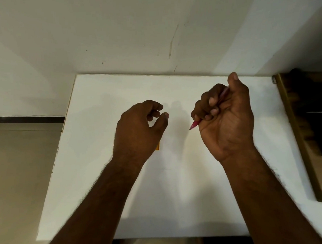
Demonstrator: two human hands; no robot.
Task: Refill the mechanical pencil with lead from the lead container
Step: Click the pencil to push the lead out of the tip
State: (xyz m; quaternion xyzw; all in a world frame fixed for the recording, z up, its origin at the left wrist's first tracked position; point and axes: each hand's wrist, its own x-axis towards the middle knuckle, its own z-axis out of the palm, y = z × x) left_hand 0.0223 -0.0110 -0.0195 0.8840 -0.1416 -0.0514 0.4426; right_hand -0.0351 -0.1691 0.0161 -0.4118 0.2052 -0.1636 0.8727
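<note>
My right hand [226,118] is fisted around a pink mechanical pencil [194,124]. The pencil's tip points down and to the left, and my thumb sticks up over its top end. My left hand [140,128] hovers over the white table [95,163] with fingers loosely curled and apart, and I see nothing held in it. A small yellow-orange object [158,147], possibly the lead container, peeks out from under the left hand; most of it is hidden.
The table stands against a white wall [132,29]. Its left edge drops to a tiled floor [18,168]. A dark wooden frame [296,132] runs along the table's right side.
</note>
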